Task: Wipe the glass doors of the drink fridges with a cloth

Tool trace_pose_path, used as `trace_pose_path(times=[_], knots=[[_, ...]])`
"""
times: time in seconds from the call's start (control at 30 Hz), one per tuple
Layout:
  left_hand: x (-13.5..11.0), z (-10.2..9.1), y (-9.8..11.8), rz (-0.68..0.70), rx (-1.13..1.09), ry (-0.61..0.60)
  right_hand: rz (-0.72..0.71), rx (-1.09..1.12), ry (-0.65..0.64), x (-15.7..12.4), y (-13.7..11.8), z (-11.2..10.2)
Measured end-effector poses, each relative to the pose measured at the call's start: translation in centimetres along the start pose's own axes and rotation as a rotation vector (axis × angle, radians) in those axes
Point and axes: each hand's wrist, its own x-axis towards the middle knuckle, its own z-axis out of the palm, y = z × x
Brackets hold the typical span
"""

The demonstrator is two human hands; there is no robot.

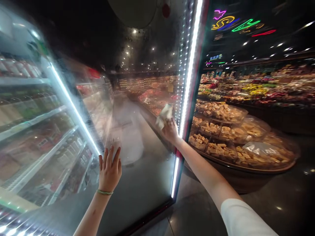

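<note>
- The person's right hand (pixel 170 131) is closed around a crumpled white cloth (pixel 163 115), pressing it against the glass near the door's edge.
- The cloth is soft and creased, bunched with its longer side pointing up and away from the hand, toward the ceiling.
- The left hand (pixel 109 172) is open, fingers spread wide, palm flat against the same glass door (pixel 137 183); a thin green bracelet (pixel 104 192) circles the wrist.
- The door stands upright, its long axis vertical, smooth and smeared with haze, and a bright LED strip (pixel 190 68) runs up its edge.
- Behind the glass, shelves (pixel 31 131) hold packaged food, blurred.
- A white sleeve (pixel 243 221) covers the right upper arm.
- To the right, a round display counter (pixel 241 154) holds clear-lidded trays of golden baked pieces.
- Colourful neon signs (pixel 236 23) glow above distant shelves.
</note>
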Motion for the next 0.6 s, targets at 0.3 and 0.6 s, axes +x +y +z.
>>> trace_pose_path(times=[0.3,0.6], knots=[[-0.9,0.8,3.5,-0.019,0.005,-0.049,0.085,0.03,0.11,-8.2,-0.6,3.4],[0.0,0.0,4.4,-0.014,0.063,-0.038,0.131,-0.002,0.283,0.8,3.9,-2.2]])
